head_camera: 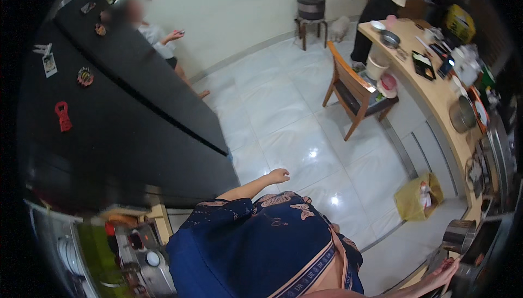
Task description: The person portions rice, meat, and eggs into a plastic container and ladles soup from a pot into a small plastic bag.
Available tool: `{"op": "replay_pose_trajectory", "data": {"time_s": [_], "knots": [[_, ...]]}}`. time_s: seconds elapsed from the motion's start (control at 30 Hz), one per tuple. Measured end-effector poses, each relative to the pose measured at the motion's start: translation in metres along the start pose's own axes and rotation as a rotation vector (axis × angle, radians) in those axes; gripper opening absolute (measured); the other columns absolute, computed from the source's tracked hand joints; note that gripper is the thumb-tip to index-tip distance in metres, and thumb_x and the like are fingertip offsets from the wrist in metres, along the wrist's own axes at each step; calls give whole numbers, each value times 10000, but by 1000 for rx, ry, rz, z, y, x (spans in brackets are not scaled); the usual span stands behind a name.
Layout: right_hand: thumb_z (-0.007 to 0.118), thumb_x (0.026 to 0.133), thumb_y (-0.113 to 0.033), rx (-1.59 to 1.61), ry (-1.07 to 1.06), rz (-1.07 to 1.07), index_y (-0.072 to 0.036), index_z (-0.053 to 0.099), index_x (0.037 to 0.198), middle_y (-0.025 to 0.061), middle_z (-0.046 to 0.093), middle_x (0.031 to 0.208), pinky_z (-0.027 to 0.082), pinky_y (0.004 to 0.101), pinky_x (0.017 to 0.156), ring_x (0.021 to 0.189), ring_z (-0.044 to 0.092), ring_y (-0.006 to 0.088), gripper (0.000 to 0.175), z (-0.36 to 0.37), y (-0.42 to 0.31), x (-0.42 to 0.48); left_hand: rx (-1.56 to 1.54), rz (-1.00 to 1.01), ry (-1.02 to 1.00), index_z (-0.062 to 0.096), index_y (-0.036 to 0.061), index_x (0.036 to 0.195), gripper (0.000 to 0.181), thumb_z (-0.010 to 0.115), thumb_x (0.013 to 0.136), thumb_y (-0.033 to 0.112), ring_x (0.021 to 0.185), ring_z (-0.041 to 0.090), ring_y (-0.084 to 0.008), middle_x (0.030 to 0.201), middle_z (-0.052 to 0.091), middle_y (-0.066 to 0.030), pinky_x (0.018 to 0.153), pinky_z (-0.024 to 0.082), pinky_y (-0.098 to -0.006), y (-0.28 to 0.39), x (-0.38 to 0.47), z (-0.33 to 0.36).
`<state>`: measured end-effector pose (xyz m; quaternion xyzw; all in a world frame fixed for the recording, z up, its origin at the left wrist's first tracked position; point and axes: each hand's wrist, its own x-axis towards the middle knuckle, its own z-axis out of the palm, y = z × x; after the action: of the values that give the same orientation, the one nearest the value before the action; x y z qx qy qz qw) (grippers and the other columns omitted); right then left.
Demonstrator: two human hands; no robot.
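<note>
My left hand (279,175) hangs over the tiled floor in front of my dark blue, butterfly-patterned garment (261,253), its fingers loosely curled and nothing in them. At the lower right, my right hand (448,271) is at the counter, just below a metal pot (459,236). Something small and reddish (446,263) shows at its fingers; what it is, and whether the fingers are closed on it, is unclear. A dark pan or stove area (482,242) lies beside the pot.
A black refrigerator (135,130) stands left. On the right are a curved wooden counter (443,105) with pots and dishes, a wooden chair (351,81) holding items, and a yellow bag (408,200). One person (157,42) is behind the refrigerator, another (374,16) by the counter's far end.
</note>
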<state>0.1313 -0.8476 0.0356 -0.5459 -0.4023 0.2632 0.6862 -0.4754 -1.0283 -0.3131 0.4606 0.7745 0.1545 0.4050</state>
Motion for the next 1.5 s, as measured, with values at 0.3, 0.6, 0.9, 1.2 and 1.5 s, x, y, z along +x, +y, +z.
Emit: {"op": "replay_pose_trajectory", "data": {"time_s": [0.3, 0.6, 0.9, 1.2, 1.5], "knots": [[570, 908, -218, -68, -296, -110, -50, 616, 919, -16, 495, 749, 357, 200, 591, 648, 419, 66, 174, 108, 111, 222, -1, -524, -62, 680, 1, 848, 396, 578, 691, 350, 938, 597, -355, 963, 632, -224, 850, 461, -398, -30, 10, 61], [575, 847, -454, -543, -233, 151, -67, 587, 1121, 65, 593, 1046, 407, 291, 870, 980, 547, 173, 475, 189, 42, 270, -377, -286, -6, 644, 2, 997, 324, 562, 809, 253, 886, 622, -222, 938, 665, -167, 774, 478, -335, 80, 154, 126], [644, 841, -250, -446, -277, -115, 12, 597, 762, -27, 497, 595, 350, 220, 520, 564, 399, 46, 278, 269, 151, 386, -308, -195, -268, 627, -9, 978, 337, 606, 835, 295, 664, 564, -151, 773, 621, -70, 607, 465, -293, 5, 266, 148], [649, 789, -200, -1087, -299, -472, 3, 577, 781, 133, 558, 656, 420, 380, 577, 607, 514, 284, 216, 371, 178, 422, -417, -158, -248, 617, -2, 999, 357, 640, 829, 311, 632, 539, -130, 768, 601, -35, 570, 453, -278, 26, 377, 78], [643, 772, -169, -1381, -342, -789, -26, 568, 782, 139, 606, 793, 456, 419, 668, 777, 565, 324, 162, 405, 213, 431, -400, -288, -178, 611, 13, 1029, 428, 646, 823, 387, 657, 541, -100, 823, 614, -16, 574, 455, -265, 18, 403, 26]]}}
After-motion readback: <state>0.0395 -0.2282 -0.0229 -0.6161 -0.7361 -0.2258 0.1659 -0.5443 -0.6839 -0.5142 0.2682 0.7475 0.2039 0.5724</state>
